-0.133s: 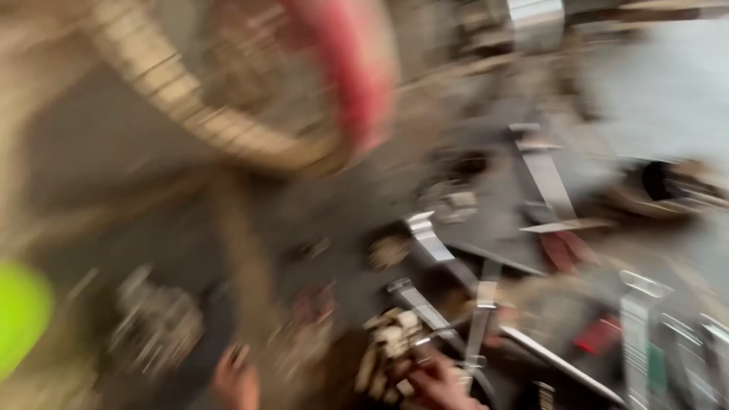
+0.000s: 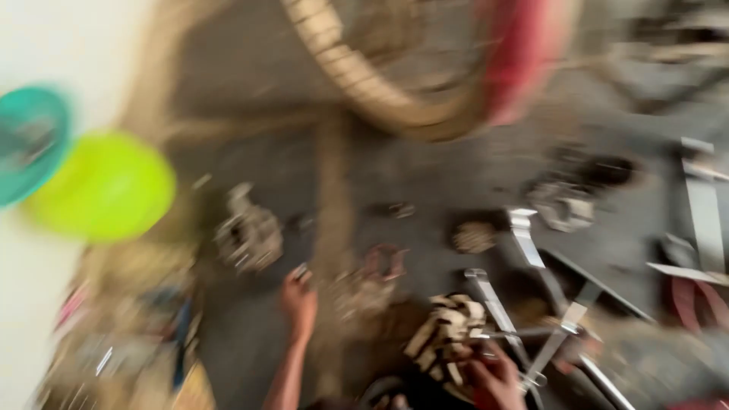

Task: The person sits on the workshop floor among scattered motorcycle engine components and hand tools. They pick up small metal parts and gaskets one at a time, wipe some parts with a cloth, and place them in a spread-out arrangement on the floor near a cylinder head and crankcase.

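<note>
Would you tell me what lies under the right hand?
Under the right hand a striped cloth and thin metal bars show. Blur and the hand hide whether the fingers grip them.

View panned left: round lime-green plastic bowl [image 2: 102, 186] now fully visible, round teal bowl [image 2: 26, 144] entered at left edge. Left hand [image 2: 298, 300] higher in view, reaching fwd over dark floor.
</note>
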